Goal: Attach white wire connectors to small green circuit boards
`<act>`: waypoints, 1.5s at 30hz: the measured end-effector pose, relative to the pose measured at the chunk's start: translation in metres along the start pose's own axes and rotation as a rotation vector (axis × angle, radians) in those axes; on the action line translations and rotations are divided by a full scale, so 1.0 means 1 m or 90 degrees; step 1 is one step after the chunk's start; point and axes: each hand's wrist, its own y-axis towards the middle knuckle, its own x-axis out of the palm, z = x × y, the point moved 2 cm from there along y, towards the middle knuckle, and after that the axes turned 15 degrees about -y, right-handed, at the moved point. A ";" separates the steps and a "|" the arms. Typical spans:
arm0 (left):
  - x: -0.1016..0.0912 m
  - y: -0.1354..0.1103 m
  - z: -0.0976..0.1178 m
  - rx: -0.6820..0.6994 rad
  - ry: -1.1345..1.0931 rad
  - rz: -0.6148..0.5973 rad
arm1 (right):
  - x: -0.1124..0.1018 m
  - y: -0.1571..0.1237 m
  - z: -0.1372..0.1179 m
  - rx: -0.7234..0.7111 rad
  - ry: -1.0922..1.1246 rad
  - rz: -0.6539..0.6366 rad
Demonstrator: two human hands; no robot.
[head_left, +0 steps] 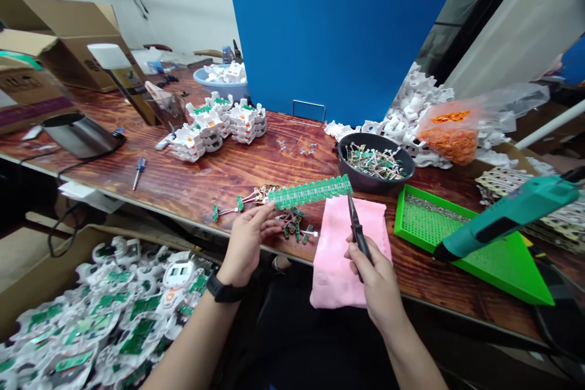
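Observation:
My left hand (250,237), with a black watch on its wrist, pinches the left end of a long green circuit board strip (311,192). The strip is held up slightly tilted, over the near part of the table. In my right hand (372,268) are dark pliers (358,228), their jaws pointing up at the strip's right end; whether they touch it is unclear. Beneath the right hand lies a folded pink cloth (351,256) that hangs over the table edge. Small green boards with white wires (295,225) lie loose below the strip and by my left fingers.
A dark bowl (343,173) holds wired boards. To the right are a green tray (404,228) with small metal parts and a teal electric screwdriver (507,219). Stacked white housings (247,122) stand behind. A box of white housings (132,317) sits lower left. A blue panel (338,30) rises at the back.

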 end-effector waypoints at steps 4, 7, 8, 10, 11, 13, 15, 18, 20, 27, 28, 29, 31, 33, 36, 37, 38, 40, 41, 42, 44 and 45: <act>-0.002 0.003 0.003 0.004 -0.049 0.011 | 0.000 0.000 -0.001 -0.001 0.010 -0.038; -0.008 0.005 0.007 -0.018 -0.010 0.014 | -0.001 0.002 0.001 -0.008 0.008 -0.040; -0.010 0.005 0.009 -0.028 -0.004 0.014 | -0.001 0.002 0.002 -0.010 0.004 -0.039; -0.014 0.005 0.014 -0.041 -0.010 0.009 | -0.002 0.003 0.003 -0.018 -0.007 -0.044; -0.016 0.006 0.016 -0.044 -0.019 0.006 | -0.003 0.003 0.004 -0.021 -0.012 -0.049; -0.018 0.006 0.019 -0.050 -0.044 0.005 | -0.003 0.003 0.004 -0.027 -0.016 -0.064; -0.020 0.006 0.020 -0.066 -0.075 0.005 | -0.002 0.003 0.003 -0.030 -0.013 -0.081; -0.021 0.006 0.019 -0.094 -0.128 -0.002 | -0.001 0.002 0.000 -0.031 -0.001 -0.096; -0.022 0.005 0.019 -0.097 -0.154 0.000 | 0.001 0.001 -0.002 -0.017 0.036 -0.113; -0.023 0.006 0.019 -0.077 -0.181 0.060 | 0.009 -0.004 -0.003 0.061 0.209 -0.186; -0.023 0.007 0.019 -0.070 -0.183 0.064 | 0.011 -0.005 -0.004 0.068 0.229 -0.191; -0.023 0.007 0.018 -0.066 -0.182 0.070 | 0.012 -0.006 -0.005 0.076 0.252 -0.197; -0.023 0.008 0.016 -0.067 -0.177 0.080 | 0.012 -0.006 -0.008 0.085 0.300 -0.206; -0.025 0.009 0.015 -0.067 -0.175 0.090 | 0.010 -0.005 -0.011 0.081 0.332 -0.201; -0.031 0.010 0.014 -0.049 -0.181 0.095 | 0.006 0.000 -0.015 0.088 0.323 -0.212; -0.033 0.011 0.014 -0.038 -0.183 0.093 | 0.006 0.002 -0.016 0.094 0.308 -0.228; -0.035 0.011 0.014 -0.026 -0.185 0.091 | 0.006 0.003 -0.016 0.099 0.289 -0.246; -0.038 0.011 0.015 -0.002 -0.191 0.083 | 0.008 0.004 -0.017 0.101 0.248 -0.273; -0.039 0.011 0.016 0.011 -0.192 0.082 | 0.010 0.004 -0.018 0.101 0.230 -0.280; -0.040 0.010 0.017 0.021 -0.192 0.081 | 0.012 0.003 -0.018 0.102 0.214 -0.284; -0.040 0.008 0.018 0.033 -0.188 0.081 | 0.016 0.001 -0.019 0.101 0.187 -0.283; -0.039 0.007 0.018 0.037 -0.186 0.081 | 0.017 0.000 -0.019 0.096 0.174 -0.276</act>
